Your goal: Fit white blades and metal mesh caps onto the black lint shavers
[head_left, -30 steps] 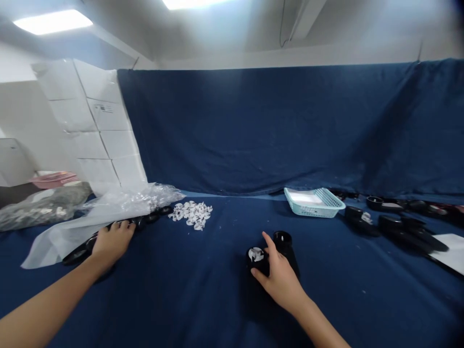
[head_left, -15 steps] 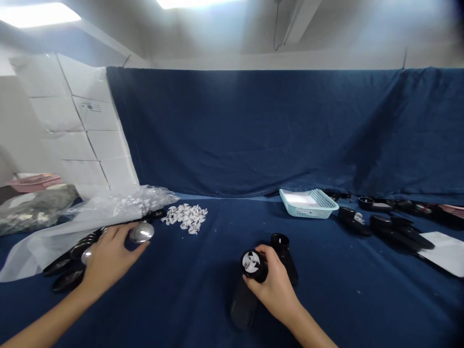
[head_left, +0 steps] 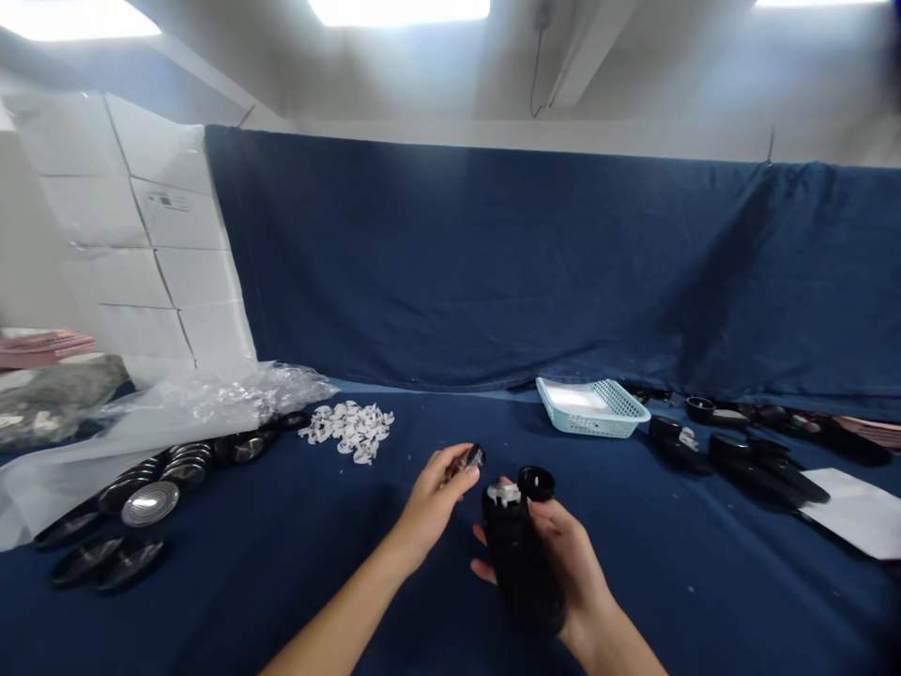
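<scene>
My left hand (head_left: 431,502), closed, pinches a small round disc (head_left: 474,457) with a dark rim, seen nearly edge-on, near the middle of the table. Close to its right, my right hand (head_left: 573,554) is wrapped around a black cylindrical body (head_left: 525,573), tilted, with its top toward the disc. A white insert (head_left: 504,493) shows in that top. Right beside it is an open black round cup (head_left: 536,483); whether my right hand touches it I cannot tell. The disc and the body are apart.
To the left lie several black-rimmed ridged silver discs (head_left: 150,503). Small white pieces (head_left: 352,429) form a pile near clear plastic sheeting (head_left: 232,390). A pale blue basket (head_left: 595,424) stands at the back; black parts (head_left: 764,469) and a white sheet (head_left: 859,512) lie right.
My left hand has carried a disc from the left-hand row rightward to the black body. My right hand has shifted its grip from the body's top to its side and tilted it.
</scene>
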Demonstrator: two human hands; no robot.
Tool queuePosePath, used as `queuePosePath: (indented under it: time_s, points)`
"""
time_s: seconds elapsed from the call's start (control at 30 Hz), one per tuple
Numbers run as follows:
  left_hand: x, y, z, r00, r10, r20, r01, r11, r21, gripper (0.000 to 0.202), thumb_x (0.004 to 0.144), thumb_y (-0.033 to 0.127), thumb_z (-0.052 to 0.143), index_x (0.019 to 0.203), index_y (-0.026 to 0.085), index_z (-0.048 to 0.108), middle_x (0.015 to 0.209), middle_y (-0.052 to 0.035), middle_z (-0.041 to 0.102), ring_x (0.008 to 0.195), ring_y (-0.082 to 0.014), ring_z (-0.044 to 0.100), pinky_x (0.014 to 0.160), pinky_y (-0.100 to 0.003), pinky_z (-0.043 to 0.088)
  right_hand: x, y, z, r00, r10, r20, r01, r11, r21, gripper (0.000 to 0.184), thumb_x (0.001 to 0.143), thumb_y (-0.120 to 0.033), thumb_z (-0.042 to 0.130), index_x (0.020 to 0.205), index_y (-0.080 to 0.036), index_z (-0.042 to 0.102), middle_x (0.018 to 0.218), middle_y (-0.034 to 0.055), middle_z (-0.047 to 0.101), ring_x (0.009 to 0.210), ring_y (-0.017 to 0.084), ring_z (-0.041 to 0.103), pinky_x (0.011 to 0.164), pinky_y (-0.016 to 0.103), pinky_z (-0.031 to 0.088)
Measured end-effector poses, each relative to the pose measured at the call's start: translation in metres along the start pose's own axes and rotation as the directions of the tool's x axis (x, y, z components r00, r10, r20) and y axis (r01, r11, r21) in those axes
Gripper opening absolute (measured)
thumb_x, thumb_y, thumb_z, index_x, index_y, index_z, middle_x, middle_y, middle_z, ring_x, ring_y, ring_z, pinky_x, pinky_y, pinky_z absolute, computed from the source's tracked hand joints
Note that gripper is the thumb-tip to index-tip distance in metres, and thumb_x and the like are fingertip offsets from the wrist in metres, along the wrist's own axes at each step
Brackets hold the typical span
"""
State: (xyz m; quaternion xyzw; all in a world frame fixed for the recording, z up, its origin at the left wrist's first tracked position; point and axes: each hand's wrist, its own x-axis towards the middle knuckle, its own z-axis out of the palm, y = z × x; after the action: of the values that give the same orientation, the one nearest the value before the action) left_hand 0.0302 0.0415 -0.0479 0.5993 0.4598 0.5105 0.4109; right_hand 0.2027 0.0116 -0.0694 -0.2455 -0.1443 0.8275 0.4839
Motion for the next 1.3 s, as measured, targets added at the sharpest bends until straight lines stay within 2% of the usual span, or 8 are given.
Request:
queuePosePath:
  time_s: [0.2, 0.37, 0.67, 0.83, 0.93, 1.03, 1.2, 1.3]
  points:
    - [-0.003, -0.018, -0.014, 0.975, 0.025, 0.222, -0.033, 0.999, 0.033, 0.053, 0.075, 0.029, 0.071, 0.125, 0.024, 0.056, 0.117, -0.0068, 0.056, 0.107, -0.0235, 0.054, 0.090, -0.034, 0.044, 0.005, 0.007, 0.005, 0.957, -0.273, -0.097, 0.224, 0.910, -0.350, 0.053, 0.081, -0.039, 0.061, 0.132, -0.033, 0.049, 0.116, 0.0054, 0.066, 0.090, 0.025, 0.065, 0.082, 0.044, 0.051]
    - [-0.010, -0.022, -0.019, 0.956, -0.005, 0.294, 0.001, 1.000, 0.014, 0.054, 0.077, 0.033, 0.072, 0.128, 0.024, 0.053, 0.114, -0.0065, 0.060, 0.104, -0.0226, 0.056, 0.088, -0.034, 0.044, 0.004, 0.012, 0.007, 0.875, -0.481, 0.050, 0.397, 0.655, -0.643, 0.048, 0.075, -0.041, 0.071, 0.119, -0.025, 0.060, 0.118, 0.0048, 0.064, 0.116, 0.027, 0.054, 0.102, 0.040, 0.038]
    - [-0.009, -0.011, -0.024, 0.921, -0.120, 0.371, 0.169, 0.980, -0.101, 0.039, 0.077, 0.038, 0.071, 0.106, 0.013, 0.064, 0.097, -0.0068, 0.064, 0.090, -0.0192, 0.058, 0.079, -0.030, 0.046, 0.013, 0.016, -0.009, 0.666, -0.580, 0.468, 0.620, 0.082, -0.780, 0.039, 0.082, -0.032, 0.064, 0.121, -0.028, 0.061, 0.133, 0.0069, 0.054, 0.127, 0.027, 0.045, 0.110, 0.046, 0.032]
    - [-0.008, -0.005, -0.032, 0.873, -0.263, 0.410, 0.307, 0.951, -0.042, 0.036, 0.075, 0.043, 0.071, 0.091, 0.010, 0.068, 0.081, -0.0050, 0.062, 0.069, -0.0141, 0.058, 0.066, -0.027, 0.046, 0.004, 0.014, -0.005, 0.663, -0.507, 0.551, 0.637, -0.005, -0.771, 0.039, 0.087, -0.027, 0.059, 0.126, -0.028, 0.059, 0.135, 0.0072, 0.052, 0.127, 0.026, 0.046, 0.110, 0.047, 0.033]
    - [-0.008, -0.004, -0.032, 0.866, -0.284, 0.411, 0.325, 0.945, -0.031, 0.037, 0.075, 0.045, 0.070, 0.084, 0.009, 0.066, 0.072, -0.0033, 0.059, 0.062, -0.0131, 0.057, 0.062, -0.026, 0.046, 0.002, 0.017, -0.003, 0.661, -0.514, 0.547, 0.648, 0.024, -0.761, 0.039, 0.085, -0.026, 0.061, 0.124, -0.027, 0.061, 0.135, 0.0070, 0.053, 0.128, 0.027, 0.045, 0.111, 0.046, 0.032]
    - [-0.012, -0.001, -0.025, 0.910, -0.214, 0.355, 0.237, 0.971, -0.024, 0.038, 0.081, 0.046, 0.063, 0.096, 0.011, 0.064, 0.078, -0.0033, 0.060, 0.064, -0.0137, 0.057, 0.062, -0.027, 0.047, 0.006, 0.022, -0.002, 0.696, -0.591, 0.406, 0.626, 0.223, -0.747, 0.045, 0.081, -0.030, 0.067, 0.126, -0.026, 0.058, 0.133, 0.0071, 0.055, 0.126, 0.027, 0.047, 0.110, 0.045, 0.032]
    - [-0.028, -0.003, -0.006, 0.987, 0.035, 0.157, -0.081, 0.950, 0.301, 0.043, 0.092, 0.045, 0.046, 0.130, 0.023, 0.048, 0.108, -0.0071, 0.063, 0.096, -0.0224, 0.060, 0.085, -0.035, 0.047, 0.006, 0.029, 0.005, 0.882, -0.465, 0.072, 0.419, 0.707, -0.569, 0.064, 0.076, -0.040, 0.074, 0.133, -0.027, 0.047, 0.133, 0.0055, 0.055, 0.123, 0.023, 0.051, 0.107, 0.038, 0.036]
    - [-0.034, -0.009, -0.002, 0.975, 0.201, 0.093, -0.221, 0.849, 0.481, 0.042, 0.094, 0.041, 0.042, 0.129, 0.018, 0.045, 0.121, -0.0123, 0.059, 0.110, -0.0263, 0.057, 0.094, -0.038, 0.043, 0.003, 0.034, 0.012, 0.967, -0.252, 0.031, 0.238, 0.856, -0.459, 0.061, 0.083, -0.054, 0.061, 0.135, -0.027, 0.044, 0.123, 0.0072, 0.061, 0.108, 0.024, 0.060, 0.095, 0.041, 0.047]
